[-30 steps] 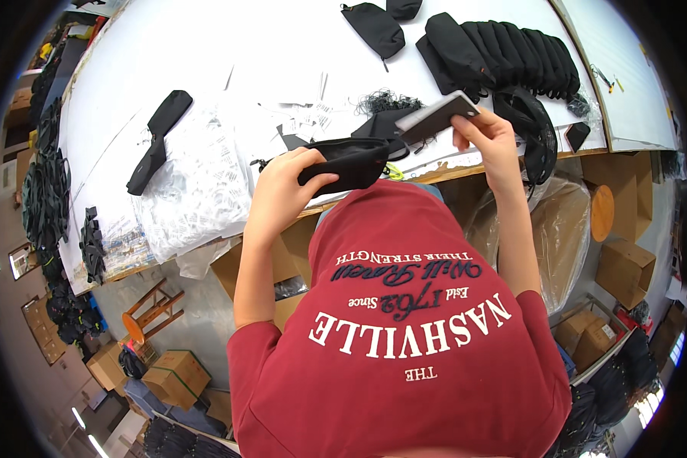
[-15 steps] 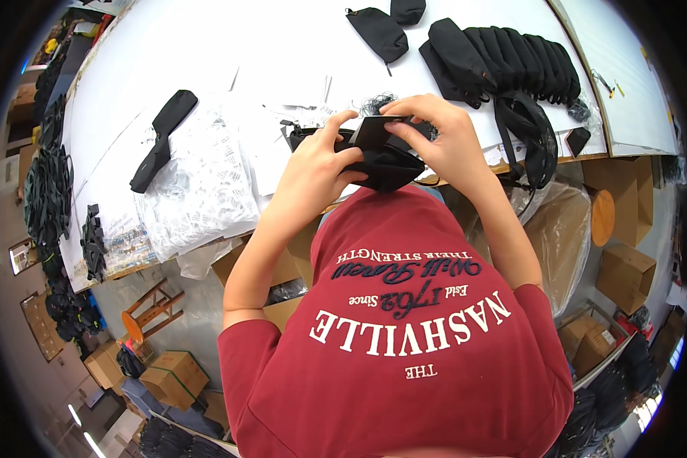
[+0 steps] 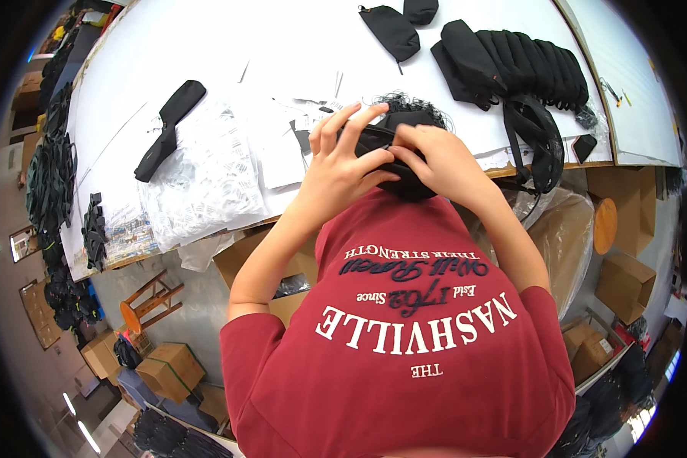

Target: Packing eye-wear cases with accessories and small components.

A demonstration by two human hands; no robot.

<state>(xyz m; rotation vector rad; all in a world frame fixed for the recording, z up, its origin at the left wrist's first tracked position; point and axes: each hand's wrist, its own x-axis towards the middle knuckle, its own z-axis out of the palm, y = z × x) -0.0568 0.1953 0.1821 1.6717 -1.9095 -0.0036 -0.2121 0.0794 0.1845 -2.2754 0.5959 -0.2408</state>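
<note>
right fingers (image 3: 416,139): moved in to black pouch (image 3: 411,183) mouth | flat card: out of sight, perhaps inside

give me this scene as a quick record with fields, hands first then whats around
left hand: at the black pouch, upper fingers spread
right hand: thumb and fingers pinching at the pouch
pouch contents: cannot tell, hands cover its mouth
work surface: white-topped table
table, left: whitish plastic pile
table, right: row of black pouches
floor, left: wooden stool
floor, right: cardboard box
</note>
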